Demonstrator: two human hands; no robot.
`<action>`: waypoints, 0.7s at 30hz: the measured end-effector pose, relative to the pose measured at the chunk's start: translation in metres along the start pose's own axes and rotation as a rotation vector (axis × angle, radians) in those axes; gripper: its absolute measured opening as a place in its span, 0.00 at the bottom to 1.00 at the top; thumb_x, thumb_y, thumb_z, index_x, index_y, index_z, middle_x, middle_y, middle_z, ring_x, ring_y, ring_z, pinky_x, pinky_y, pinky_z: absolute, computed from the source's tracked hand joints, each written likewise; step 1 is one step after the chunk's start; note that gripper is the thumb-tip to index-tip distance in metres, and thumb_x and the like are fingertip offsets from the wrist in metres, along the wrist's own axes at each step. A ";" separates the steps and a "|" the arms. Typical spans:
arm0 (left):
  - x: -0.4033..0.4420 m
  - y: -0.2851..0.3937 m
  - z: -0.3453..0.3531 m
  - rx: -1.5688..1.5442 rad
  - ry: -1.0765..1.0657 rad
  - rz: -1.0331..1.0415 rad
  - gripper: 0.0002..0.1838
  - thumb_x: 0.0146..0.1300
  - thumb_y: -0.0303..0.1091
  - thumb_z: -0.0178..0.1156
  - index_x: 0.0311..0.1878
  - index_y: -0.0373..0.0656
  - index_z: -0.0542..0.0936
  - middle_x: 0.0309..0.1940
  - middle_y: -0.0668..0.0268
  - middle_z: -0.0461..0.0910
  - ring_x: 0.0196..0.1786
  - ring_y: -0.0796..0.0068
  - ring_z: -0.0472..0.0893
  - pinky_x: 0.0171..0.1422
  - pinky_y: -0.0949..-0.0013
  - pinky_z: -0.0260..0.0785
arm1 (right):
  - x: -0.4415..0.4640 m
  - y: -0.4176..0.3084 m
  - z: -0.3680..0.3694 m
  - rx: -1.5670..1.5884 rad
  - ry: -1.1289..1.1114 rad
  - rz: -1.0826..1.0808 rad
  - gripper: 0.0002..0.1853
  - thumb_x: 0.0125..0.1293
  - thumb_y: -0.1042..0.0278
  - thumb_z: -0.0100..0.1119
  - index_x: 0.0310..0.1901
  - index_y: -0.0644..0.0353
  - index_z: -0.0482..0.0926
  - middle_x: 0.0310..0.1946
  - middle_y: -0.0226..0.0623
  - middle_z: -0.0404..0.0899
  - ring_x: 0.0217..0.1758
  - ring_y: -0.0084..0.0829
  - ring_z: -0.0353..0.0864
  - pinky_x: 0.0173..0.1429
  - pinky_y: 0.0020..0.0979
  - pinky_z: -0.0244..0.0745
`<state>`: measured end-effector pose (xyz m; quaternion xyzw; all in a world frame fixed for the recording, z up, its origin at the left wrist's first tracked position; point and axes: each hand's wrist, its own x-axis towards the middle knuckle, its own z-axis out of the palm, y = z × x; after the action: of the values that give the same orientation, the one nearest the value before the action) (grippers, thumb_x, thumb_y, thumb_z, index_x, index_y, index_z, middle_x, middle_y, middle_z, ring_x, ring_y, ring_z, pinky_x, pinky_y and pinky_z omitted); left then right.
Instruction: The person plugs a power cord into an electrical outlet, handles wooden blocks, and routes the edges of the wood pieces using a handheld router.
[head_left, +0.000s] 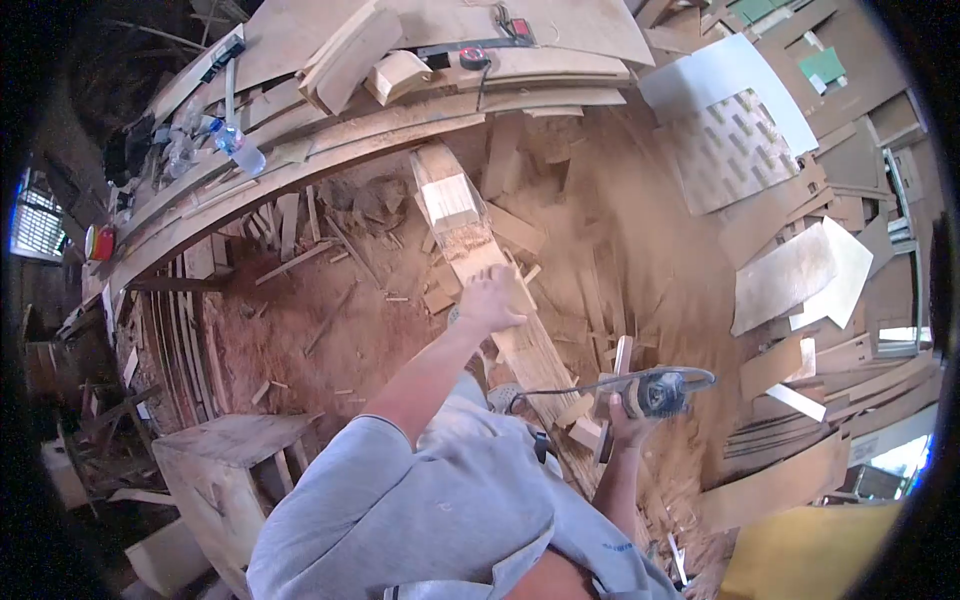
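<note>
A long wooden plank (540,365) runs away from my body, strewn with shavings near its far part. My left hand (488,298) lies over it, with the thumb apart from the fingers, holding a pale wooden block (520,293) against the plank. My right hand (628,422) is closed around a corded power tool (660,393) with a dark, rounded motor housing, to the right of the plank. Its working face is turned away, so its exact kind does not show. Farther along the plank sits another pale wooden block (449,200).
A bench (560,35) at the back carries boards, a tape measure (473,59) and a plastic bottle (237,145). Sheets and offcuts (785,275) are piled on the right. A wooden cabinet (215,480) stands at lower left. Sawdust and scraps cover the floor (310,310).
</note>
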<state>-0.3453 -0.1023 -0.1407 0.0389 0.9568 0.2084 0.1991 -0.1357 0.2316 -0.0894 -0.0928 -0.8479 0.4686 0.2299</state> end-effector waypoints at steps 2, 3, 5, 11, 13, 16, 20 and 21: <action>0.013 -0.023 -0.020 -0.055 0.080 -0.088 0.71 0.43 0.73 0.83 0.81 0.34 0.65 0.75 0.46 0.72 0.79 0.46 0.74 0.87 0.50 0.64 | 0.007 -0.010 0.008 -0.027 -0.042 -0.048 0.30 0.60 0.64 0.79 0.63 0.63 0.83 0.60 0.41 0.86 0.63 0.41 0.85 0.75 0.45 0.77; 0.022 -0.034 -0.044 -0.064 0.129 -0.134 0.70 0.43 0.73 0.83 0.81 0.35 0.66 0.75 0.46 0.72 0.79 0.45 0.75 0.86 0.50 0.64 | 0.015 -0.018 0.016 -0.042 -0.060 -0.073 0.29 0.60 0.65 0.79 0.63 0.63 0.83 0.60 0.41 0.86 0.63 0.40 0.85 0.74 0.44 0.77; 0.045 -0.061 -0.084 -0.029 0.161 -0.151 0.70 0.44 0.74 0.82 0.82 0.36 0.67 0.76 0.46 0.72 0.79 0.44 0.74 0.86 0.50 0.64 | 0.026 -0.036 0.030 0.010 -0.124 0.006 0.30 0.60 0.66 0.78 0.63 0.63 0.82 0.59 0.40 0.86 0.63 0.39 0.86 0.73 0.44 0.78; 0.160 -0.138 -0.164 0.169 0.022 -0.045 0.75 0.44 0.82 0.77 0.85 0.36 0.65 0.80 0.44 0.69 0.83 0.45 0.70 0.88 0.49 0.62 | 0.064 -0.048 0.091 0.101 -0.197 0.041 0.33 0.62 0.64 0.81 0.66 0.62 0.76 0.56 0.39 0.85 0.62 0.39 0.85 0.71 0.46 0.79; 0.177 -0.151 -0.156 0.313 0.126 0.048 0.69 0.46 0.82 0.76 0.82 0.39 0.71 0.81 0.46 0.69 0.82 0.44 0.71 0.88 0.49 0.63 | 0.080 -0.059 0.117 0.129 -0.168 0.052 0.33 0.63 0.63 0.82 0.66 0.61 0.76 0.56 0.39 0.84 0.62 0.38 0.85 0.70 0.45 0.80; 0.196 -0.166 -0.168 0.251 0.196 0.177 0.58 0.50 0.77 0.78 0.74 0.41 0.79 0.81 0.49 0.71 0.81 0.44 0.72 0.87 0.48 0.63 | 0.098 -0.061 0.138 0.220 -0.217 0.058 0.35 0.63 0.62 0.83 0.67 0.61 0.75 0.57 0.39 0.84 0.62 0.37 0.84 0.68 0.43 0.81; 0.250 -0.203 -0.227 -0.085 0.505 0.172 0.34 0.60 0.54 0.79 0.63 0.42 0.86 0.75 0.51 0.75 0.81 0.48 0.70 0.87 0.48 0.62 | 0.108 -0.082 0.160 0.631 -0.185 0.490 0.34 0.64 0.65 0.82 0.68 0.59 0.74 0.56 0.37 0.82 0.58 0.35 0.83 0.64 0.43 0.83; 0.262 -0.208 -0.260 -0.081 0.594 0.174 0.31 0.60 0.51 0.79 0.62 0.42 0.85 0.72 0.50 0.76 0.79 0.47 0.72 0.86 0.47 0.64 | 0.113 -0.089 0.164 0.549 -0.204 0.415 0.33 0.65 0.69 0.80 0.68 0.59 0.74 0.55 0.35 0.82 0.56 0.34 0.83 0.62 0.44 0.84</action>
<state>-0.6872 -0.3498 -0.1053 0.0501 0.9570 0.2650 -0.1065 -0.3077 0.1021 -0.0548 -0.1505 -0.6722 0.7224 0.0607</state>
